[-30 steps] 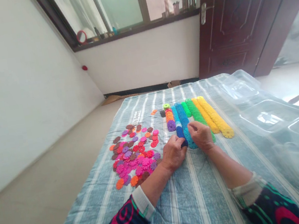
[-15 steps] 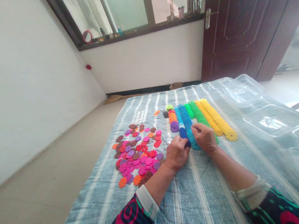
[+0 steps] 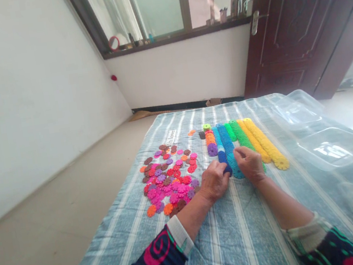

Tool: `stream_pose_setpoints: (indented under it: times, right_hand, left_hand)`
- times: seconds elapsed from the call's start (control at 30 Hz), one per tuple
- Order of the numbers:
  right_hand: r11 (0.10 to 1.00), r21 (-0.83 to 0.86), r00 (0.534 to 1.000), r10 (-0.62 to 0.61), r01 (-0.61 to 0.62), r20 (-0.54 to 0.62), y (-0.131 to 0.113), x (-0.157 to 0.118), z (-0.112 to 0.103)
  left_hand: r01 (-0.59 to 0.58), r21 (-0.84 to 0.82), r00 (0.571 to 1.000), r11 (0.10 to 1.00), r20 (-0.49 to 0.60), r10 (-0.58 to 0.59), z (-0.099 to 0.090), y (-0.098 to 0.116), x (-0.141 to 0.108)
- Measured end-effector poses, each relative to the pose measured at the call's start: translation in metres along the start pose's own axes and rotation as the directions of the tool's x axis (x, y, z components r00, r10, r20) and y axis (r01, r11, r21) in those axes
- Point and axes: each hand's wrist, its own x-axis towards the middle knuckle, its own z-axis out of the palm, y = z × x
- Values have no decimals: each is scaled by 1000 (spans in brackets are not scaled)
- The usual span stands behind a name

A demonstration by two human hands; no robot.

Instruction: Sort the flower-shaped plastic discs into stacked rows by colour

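Several rows of overlapping notched discs lie side by side: yellow [image 3: 270,149], green [image 3: 241,136] and blue [image 3: 225,136]. A narrower row runs from light blue to dark blue [image 3: 222,157]. My left hand [image 3: 215,180] is closed at the near end of this row, with its fingertips on the dark blue discs. My right hand [image 3: 249,162] is closed beside the near end of the blue row; what its fingers hold, if anything, is hidden. A short orange and purple stack [image 3: 212,149] lies farther left. Loose pink, red, brown, purple and orange discs [image 3: 171,186] spread left of my left hand.
Clear plastic containers [image 3: 330,149] stand along the right side of the striped cloth [image 3: 226,240]. A few orange and dark discs [image 3: 202,135] lie near the far end. Beyond are a windowsill with small items and a dark red door [image 3: 284,36].
The whole view has shifted, so the cloth and discs appear slightly farther right. Both hands keep nearly the same places at the rows.
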Motion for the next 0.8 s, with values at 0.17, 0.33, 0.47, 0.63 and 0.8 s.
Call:
stream_pose_setpoints:
  times: [0.17,0.33,0.47,0.63,0.8]
  right_hand:
    - [1000,23,1000,15,-15,0,2,-1,1]
    - [1000,15,1000,9,-9,-6,0,-1,-1]
    - [1000,1,1000,3,-3,-11,-2,0,-2]
    - [1000,5,1000,2,-2,-14,-3,0,-2]
    - [1000,1,1000,7,-7,-3,-4,0,-2]
  left_hand:
    - [-1,-4,999,1000,-48,1,0,-8,1]
    - [17,-7,992,1000,-128,-18,-6,-22,7]
    - [87,71,990,994,-114,-78,-13,-30,9]
    - [141,181,988,973,-80,-129,-20,-39,10]
    - [181,238,983,954,-54,-173,-22,-45,11]
